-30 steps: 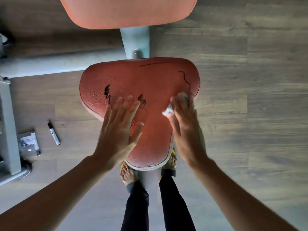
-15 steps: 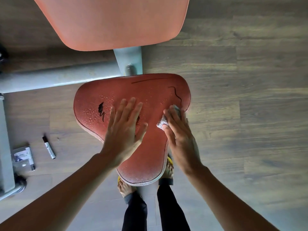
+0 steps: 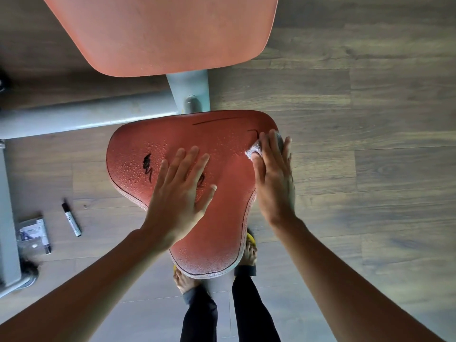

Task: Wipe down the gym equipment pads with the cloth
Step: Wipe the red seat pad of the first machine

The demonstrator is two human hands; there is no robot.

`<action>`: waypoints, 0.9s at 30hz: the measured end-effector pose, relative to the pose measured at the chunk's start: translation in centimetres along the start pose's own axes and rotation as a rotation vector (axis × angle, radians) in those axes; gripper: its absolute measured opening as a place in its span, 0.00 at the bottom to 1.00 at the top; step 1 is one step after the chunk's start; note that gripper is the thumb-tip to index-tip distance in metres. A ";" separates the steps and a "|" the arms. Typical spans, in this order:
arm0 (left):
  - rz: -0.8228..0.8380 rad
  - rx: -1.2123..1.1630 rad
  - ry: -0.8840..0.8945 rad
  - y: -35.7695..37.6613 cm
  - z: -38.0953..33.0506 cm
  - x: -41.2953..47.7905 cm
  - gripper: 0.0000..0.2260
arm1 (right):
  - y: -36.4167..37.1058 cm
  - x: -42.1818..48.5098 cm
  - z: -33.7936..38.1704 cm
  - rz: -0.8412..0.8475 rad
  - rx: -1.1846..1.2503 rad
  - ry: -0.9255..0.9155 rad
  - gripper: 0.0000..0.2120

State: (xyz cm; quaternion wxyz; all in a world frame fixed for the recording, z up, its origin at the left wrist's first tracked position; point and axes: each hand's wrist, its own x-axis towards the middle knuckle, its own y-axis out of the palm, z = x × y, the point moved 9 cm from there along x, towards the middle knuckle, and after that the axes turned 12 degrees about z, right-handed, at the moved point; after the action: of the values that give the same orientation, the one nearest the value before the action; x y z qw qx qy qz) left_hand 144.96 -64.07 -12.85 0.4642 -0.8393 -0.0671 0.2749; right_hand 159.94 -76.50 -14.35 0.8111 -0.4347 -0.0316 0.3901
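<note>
Now the cloth (image 3: 252,150) is pressed under the flat, straight-fingered right hand (image 3: 275,183) at the far right corner of the seat pad (image 3: 222,230), whose narrow end is pointed toward the person; the left hand (image 3: 179,196) is laid flat on its middle.

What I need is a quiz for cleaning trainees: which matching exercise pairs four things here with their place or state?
Things:
1. left hand
2. cloth
3. marker pen
4. seat pad

Places or states:
A. lying on the wooden floor
B. pressed under the right hand near the pad's right edge
C. flat on the middle of the pad
D. beaded with droplets, marked with black scribbles

Pairs: 1-C, 2-B, 3-A, 4-D
</note>
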 end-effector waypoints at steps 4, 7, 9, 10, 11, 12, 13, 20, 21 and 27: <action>0.005 -0.003 -0.008 0.1 0.1 -0.1 0.29 | 0.9 -3.4 1.6 0.026 -0.354 -0.166 0.25; 0.009 -0.004 -0.012 0.2 0.1 -0.1 0.29 | 0.6 -1.7 2.0 0.047 -0.519 -0.315 0.24; 0.004 -0.003 -0.007 0.1 0.1 -0.1 0.29 | 0.4 0.6 2.4 0.052 -0.501 -0.367 0.24; 0.000 -0.002 -0.006 0.1 0.1 -0.1 0.29 | 0.3 1.5 2.2 0.056 -0.474 -0.363 0.24; -0.001 -0.001 -0.007 0.1 0.1 -0.1 0.29 | 0.1 2.2 1.9 0.054 -0.435 -0.337 0.24; 0.002 0.001 -0.009 0.1 0.1 -0.1 0.29 | -0.1 2.6 1.4 0.046 -0.385 -0.286 0.24; 0.007 0.002 -0.011 0.2 0.2 -0.1 0.29 | -0.3 2.8 0.7 0.035 -0.317 -0.215 0.25; -0.008 -0.003 -0.005 0.1 0.1 -0.1 0.29 | 0.6 0.7 2.0 0.074 -0.359 -0.283 0.25; -0.016 0.002 -0.001 0.1 0.1 -0.2 0.29 | 0.5 2.1 2.3 0.086 -0.415 -0.334 0.25; -0.016 0.016 0.002 0.3 0.1 -0.2 0.28 | -0.8 7.3 0.3 0.084 -0.248 -0.028 0.24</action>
State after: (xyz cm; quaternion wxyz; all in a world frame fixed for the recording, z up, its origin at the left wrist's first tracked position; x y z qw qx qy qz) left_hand 144.74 -64.19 -13.05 0.4731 -0.8353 -0.0714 0.2709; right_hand 165.39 -71.76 -15.63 0.7337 -0.5269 -0.0725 0.4228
